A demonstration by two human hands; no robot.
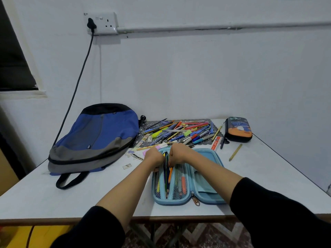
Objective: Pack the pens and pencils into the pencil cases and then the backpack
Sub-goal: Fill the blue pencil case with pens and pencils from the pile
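Observation:
A light blue pencil case [206,185] lies open on the table in front of me, with pencils [167,176] in its left mesh half. My left hand [154,155] grips the case's far left edge. My right hand [178,153] is curled round the tops of the pencils standing in that half. A pile of pens and pencils [180,131] lies on a dark mat beyond the case. A dark pencil case [238,129] with an orange picture stands closed at the far right. The blue and grey backpack [95,138] lies flat at the left.
A loose yellow pencil [235,152] and a red ruler [216,143] lie right of the open case. Small erasers and stickers [136,154] sit between backpack and case. A black cable [78,83] runs from the wall socket down behind the backpack. The white table's [71,203] front edge is near me.

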